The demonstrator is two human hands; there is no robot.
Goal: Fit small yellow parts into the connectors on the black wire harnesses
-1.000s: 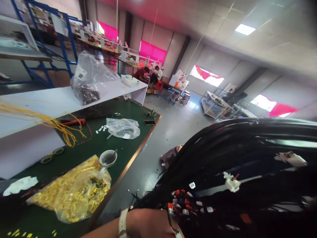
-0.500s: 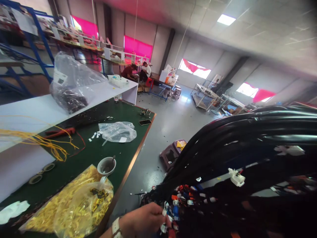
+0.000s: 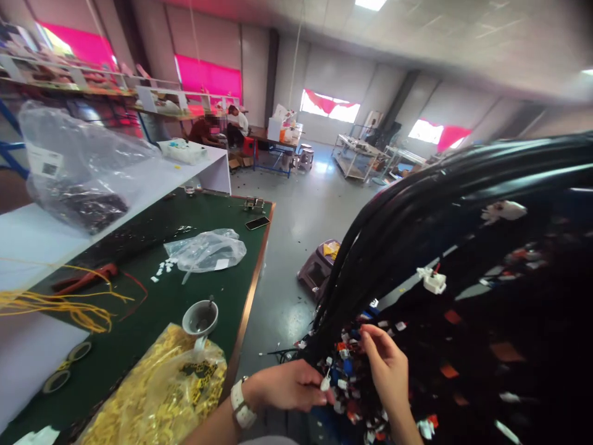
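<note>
Now the right hand [image 3: 388, 364] has come in beside the left hand [image 3: 287, 386], so both work the black wire bundle [image 3: 417, 210]. Each pinches narrowly on the connectors [image 3: 345, 364] at its hanging ends. A yellow-filled bag [image 3: 157, 395] lies left of the grip.

hands [image 3: 290, 386] [image 3: 389, 371] 2 | bags [image 3: 78, 167] [image 3: 208, 250] [image 3: 162, 389] 3 | cup [image 3: 200, 318] 1 | phone [image 3: 257, 223] 1

1. A wiring factory workshop: a black cable bundle [image 3: 463, 204] with coloured connectors fills three o'clock.
2. At nine o'clock, a green workbench [image 3: 152, 309] carries yellow wires [image 3: 69, 303] and bagged parts [image 3: 162, 395].
3. At twelve o'clock, a concrete floor [image 3: 301, 210], more benches [image 3: 356, 157] and seated workers [image 3: 231, 120].
</note>
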